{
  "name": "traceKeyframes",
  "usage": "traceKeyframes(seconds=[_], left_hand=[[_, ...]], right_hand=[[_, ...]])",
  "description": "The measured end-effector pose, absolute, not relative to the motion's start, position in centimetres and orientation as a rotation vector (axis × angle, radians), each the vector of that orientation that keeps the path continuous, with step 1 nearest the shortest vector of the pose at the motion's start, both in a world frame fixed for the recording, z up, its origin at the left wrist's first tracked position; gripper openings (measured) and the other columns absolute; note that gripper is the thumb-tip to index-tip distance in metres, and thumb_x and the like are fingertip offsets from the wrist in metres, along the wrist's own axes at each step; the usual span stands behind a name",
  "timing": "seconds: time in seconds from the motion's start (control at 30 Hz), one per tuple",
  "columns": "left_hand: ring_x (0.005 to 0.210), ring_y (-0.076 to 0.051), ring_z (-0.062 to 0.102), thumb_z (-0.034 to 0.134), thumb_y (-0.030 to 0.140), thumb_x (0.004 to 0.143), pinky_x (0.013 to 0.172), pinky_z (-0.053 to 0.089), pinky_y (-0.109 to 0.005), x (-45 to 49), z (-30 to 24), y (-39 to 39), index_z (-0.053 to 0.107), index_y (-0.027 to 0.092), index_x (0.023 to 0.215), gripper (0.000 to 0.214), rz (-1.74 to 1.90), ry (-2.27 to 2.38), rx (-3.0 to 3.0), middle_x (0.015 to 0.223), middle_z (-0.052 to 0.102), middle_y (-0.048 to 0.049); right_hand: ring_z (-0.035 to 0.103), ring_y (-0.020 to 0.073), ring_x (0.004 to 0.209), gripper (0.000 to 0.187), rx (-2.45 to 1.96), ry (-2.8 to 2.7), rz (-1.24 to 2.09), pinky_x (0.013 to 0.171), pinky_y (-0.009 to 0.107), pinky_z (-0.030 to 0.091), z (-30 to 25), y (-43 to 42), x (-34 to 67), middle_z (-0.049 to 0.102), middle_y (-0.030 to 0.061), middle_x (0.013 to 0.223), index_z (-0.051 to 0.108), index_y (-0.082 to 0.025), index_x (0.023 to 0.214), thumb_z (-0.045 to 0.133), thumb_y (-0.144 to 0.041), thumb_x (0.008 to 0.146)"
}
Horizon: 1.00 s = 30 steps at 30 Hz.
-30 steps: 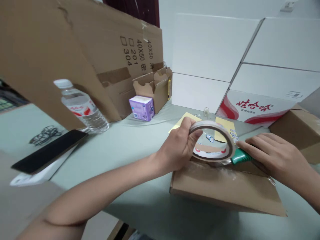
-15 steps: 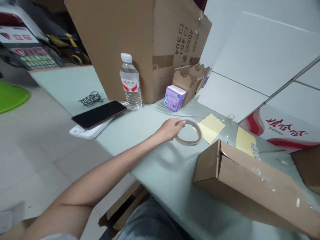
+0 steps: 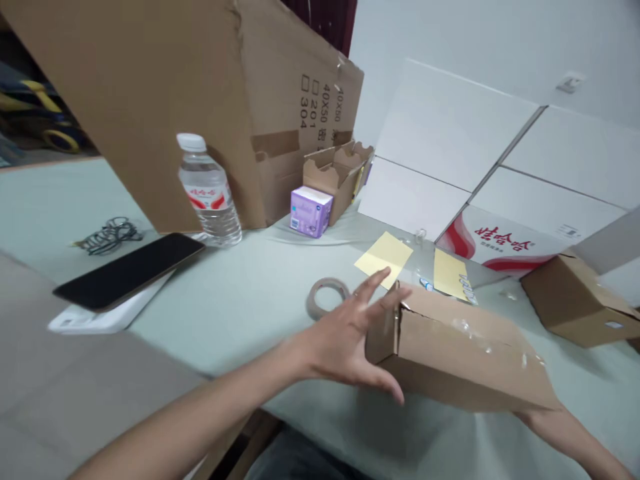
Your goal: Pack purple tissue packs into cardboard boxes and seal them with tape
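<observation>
Two hands are at one cardboard box (image 3: 450, 353). The left hand (image 3: 345, 347) is wide open beside the box's end, holding nothing, and the right hand (image 3: 537, 417) is mostly hidden under the box, so you can't tell its grip. One roll of tape (image 3: 327, 298) lies on the table (image 3: 260, 300) near the left hand.

Illumination is even, diffuse and moderately bright, and appears to come from overhead. A soft shadow (image 3: 395, 408) lies on the table (image 3: 240, 313) along the near side of the box (image 3: 450, 353). Small glare spots mark the packing tape (image 3: 465, 327). The left hand (image 3: 345, 350) shows slight motion blur. Wide-angle distortion stretches shapes toward the left and right frame edges.
</observation>
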State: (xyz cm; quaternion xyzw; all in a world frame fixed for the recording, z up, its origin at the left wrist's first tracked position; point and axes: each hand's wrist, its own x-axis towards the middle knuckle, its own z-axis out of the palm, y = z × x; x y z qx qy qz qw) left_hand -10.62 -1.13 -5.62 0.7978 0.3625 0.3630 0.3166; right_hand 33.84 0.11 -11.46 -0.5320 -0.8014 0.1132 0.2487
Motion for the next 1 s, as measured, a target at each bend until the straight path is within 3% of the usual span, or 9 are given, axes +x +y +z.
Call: traceKeyframes(seconds=[0.07,0.13,0.23,0.4,0.47,0.53,0.7,0.87,1.0], left_hand=[[0.152,-0.047,0.013,0.09,0.058,0.053,0.116,0.029,-0.062,-8.9,-5.7,-1.0,0.031,0.034,0.154,0.119,0.916,0.832,2.091,0.169,-0.005,-0.015],[0.153,-0.046,0.01,0.089,0.055,0.057,0.118,0.027,-0.06,-7.9,-6.3,-0.1,0.041,0.028,0.147,0.105,0.921,0.845,2.02,0.168,-0.003,-0.0166],[0.147,-0.046,0.025,0.084,0.055,0.062,0.117,0.03,-0.057,-7.8,-7.3,1.9,0.049,0.023,0.133,0.085,0.99,0.904,1.829,0.16,0.024,-0.02],[0.118,-0.035,0.057,0.086,0.048,0.06,0.095,0.05,-0.037,-10.7,-8.1,5.7,0.057,0.027,0.123,0.072,1.17,0.738,1.364,0.128,0.06,-0.0077],[0.102,-0.032,0.065,0.089,0.045,0.056,0.08,0.055,-0.033,-12.0,-8.0,7.2,0.058,0.028,0.124,0.076,1.106,0.632,1.102,0.117,0.068,-0.0069],[0.092,-0.031,0.069,0.089,0.048,0.054,0.073,0.057,-0.033,-12.9,-7.9,8.5,0.056,0.027,0.128,0.084,1.051,0.599,0.967,0.11,0.072,-0.0075],[0.098,-0.031,0.071,0.088,0.053,0.052,0.082,0.058,-0.034,-13.8,-8.6,9.8,0.046,0.019,0.144,0.106,1.063,0.595,0.904,0.109,0.075,-0.0096],[0.107,-0.031,0.069,0.082,0.055,0.06,0.089,0.056,-0.037,-13.9,-9.5,10.1,0.047,0.019,0.142,0.096,1.11,0.602,0.832,0.117,0.074,-0.0101],[0.102,-0.031,0.071,0.085,0.055,0.055,0.086,0.057,-0.038,-13.5,-9.3,9.7,0.058,0.02,0.129,0.087,1.145,0.616,0.817,0.114,0.075,-0.0096]], right_hand=[[0.075,0.0321,0.091,0.037,-1.494,-2.115,0.445,0.075,0.044,0.065,-12.2,-1.1,33.2,0.079,0.0086,0.103,0.075,-0.029,0.102,0.068,-0.056,0.078],[0.074,0.036,0.099,0.044,-1.574,-1.992,0.625,0.081,0.048,0.063,-12.9,-1.9,32.2,0.078,0.0115,0.107,0.076,-0.028,0.103,0.068,-0.061,0.076],[0.065,0.0395,0.119,0.063,-1.61,-1.752,0.913,0.092,0.051,0.058,-12.9,-2.9,30.1,0.072,0.015,0.123,0.073,-0.026,0.118,0.065,-0.071,0.075],[0.043,0.0343,0.143,0.086,-1.29,-1.761,0.949,0.11,0.052,0.044,-10.5,-4.2,26.0,0.044,0.0137,0.156,0.039,-0.031,0.153,0.07,-0.062,0.079],[0.052,0.0312,0.136,0.082,-1.162,-1.86,0.853,0.108,0.049,0.047,-9.1,-3.7,24.8,0.048,0.014,0.153,0.035,-0.031,0.155,0.069,-0.054,0.084],[0.065,0.0272,0.119,0.064,-1.135,-1.935,0.703,0.099,0.044,0.054,-8.0,-2.4,24.4,0.064,0.0132,0.135,0.048,-0.028,0.147,0.065,-0.049,0.088],[0.067,0.0208,0.079,0.031,-1.362,-1.816,0.406,0.073,0.037,0.056,-7.8,3.8,26.2,0.071,0.0081,0.089,0.071,-0.019,0.102,0.051,-0.041,0.094],[0.066,0.0216,0.076,0.018,-1.293,-1.939,0.435,0.07,0.036,0.054,-9.1,6.6,25.3,0.071,0.0043,0.078,0.074,-0.021,0.087,0.062,-0.034,0.083],[0.063,0.0194,0.075,0.02,-1.181,-1.898,0.375,0.067,0.034,0.052,-6.3,4.3,22.7,0.069,0.0054,0.085,0.069,-0.022,0.094,0.053,-0.032,0.094]])
